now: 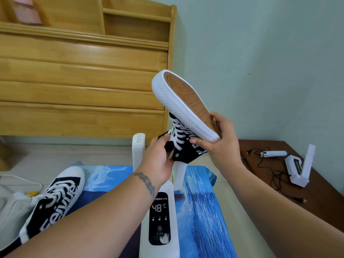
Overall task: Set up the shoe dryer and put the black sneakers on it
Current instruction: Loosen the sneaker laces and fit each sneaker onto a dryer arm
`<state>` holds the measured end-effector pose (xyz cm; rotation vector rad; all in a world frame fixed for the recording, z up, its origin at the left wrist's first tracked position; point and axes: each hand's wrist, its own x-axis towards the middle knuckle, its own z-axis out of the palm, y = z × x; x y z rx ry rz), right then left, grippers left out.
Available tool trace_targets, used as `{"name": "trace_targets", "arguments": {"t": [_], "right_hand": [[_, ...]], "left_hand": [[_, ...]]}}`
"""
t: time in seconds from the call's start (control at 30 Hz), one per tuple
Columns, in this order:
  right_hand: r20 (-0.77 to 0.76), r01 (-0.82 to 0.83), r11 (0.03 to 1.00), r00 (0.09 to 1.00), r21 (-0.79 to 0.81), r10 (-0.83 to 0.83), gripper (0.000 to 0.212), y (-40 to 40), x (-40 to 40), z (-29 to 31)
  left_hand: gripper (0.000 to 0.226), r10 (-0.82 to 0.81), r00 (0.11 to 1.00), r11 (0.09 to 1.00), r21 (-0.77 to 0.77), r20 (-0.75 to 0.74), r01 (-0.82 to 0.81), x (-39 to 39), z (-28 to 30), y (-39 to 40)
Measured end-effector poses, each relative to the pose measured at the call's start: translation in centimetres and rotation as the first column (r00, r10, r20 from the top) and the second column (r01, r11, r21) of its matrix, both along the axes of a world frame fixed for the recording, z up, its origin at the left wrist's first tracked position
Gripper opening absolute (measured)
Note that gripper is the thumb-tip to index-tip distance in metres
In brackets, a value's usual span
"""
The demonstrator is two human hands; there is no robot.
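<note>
The left hand (158, 161) pinches the tongue of a black sneaker (186, 116), and the right hand (221, 140) grasps its heel. The shoe is held between them, sole up and toe pointing away, with its opening facing down directly over the right arm of the white shoe dryer (162, 207).

Left of the dryer, a second black sneaker (55, 198) lies on its side, next to a white shoe (13, 213) at the frame's edge. The dryer stands on a blue mat (202, 211); its display reads 48 °C. Its left arm stands bare and upright. Right of the dryer, well apart, a small white device (299, 168) and a black cable (268, 168) rest on a brown table (325, 202).
</note>
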<state>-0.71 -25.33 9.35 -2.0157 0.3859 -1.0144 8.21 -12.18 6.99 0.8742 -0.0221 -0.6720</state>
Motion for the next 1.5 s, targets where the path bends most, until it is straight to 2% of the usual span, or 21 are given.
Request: {"name": "trace_targets", "arguments": {"t": [0.13, 0.23, 0.43, 0.53, 0.8, 1.13, 1.3, 1.5], "right_hand": [[-0.055, -0.032, 0.999, 0.998, -0.036, 0.030, 0.092, 0.0, 0.1, -0.5], [-0.085, -0.031, 0.999, 0.996, -0.032, 0.028, 0.096, 0.1, 0.1, -0.9], [-0.144, -0.024, 0.999, 0.989, 0.042, 0.030, 0.105, -0.2, 0.4, -1.5], [-0.165, -0.024, 0.997, 0.986, 0.075, 0.036, 0.104, -0.3, 0.5, -1.9], [-0.219, -0.020, 0.992, 0.975, 0.124, 0.047, 0.100, -0.3, 0.5, -3.8], [-0.286, 0.038, 0.997, 0.958, 0.065, -0.018, 0.099, 0.1, 0.5, -5.6], [-0.331, 0.036, 0.993, 0.944, 0.109, 0.002, 0.096, 0.1, 0.0, -5.7], [-0.323, 0.018, 0.994, 0.946, 0.104, 0.016, 0.099, 0.3, -0.6, -5.2]], "left_hand": [[0.031, 0.036, 0.997, 0.999, 0.002, -0.070, -0.036, -0.3, -0.7, 0.0], [0.033, 0.049, 0.992, 0.999, 0.016, -0.112, -0.047, -0.3, -1.4, -0.1], [0.021, 0.093, 0.991, 0.992, 0.089, -0.097, -0.084, 0.0, -1.9, -0.3], [0.011, 0.108, 0.991, 0.984, 0.153, -0.081, -0.095, 0.1, -2.2, -0.3], [0.004, 0.117, 0.989, 0.961, 0.261, -0.090, -0.090, 0.1, -3.4, -0.2], [0.016, 0.104, 0.992, 0.921, 0.384, -0.067, -0.070, 0.1, -4.4, 0.3], [0.027, 0.087, 0.994, 0.889, 0.455, -0.060, -0.050, -0.4, -4.8, 0.5], [0.025, 0.103, 0.984, 0.877, 0.481, -0.146, -0.020, -1.5, -4.1, 1.6]]}}
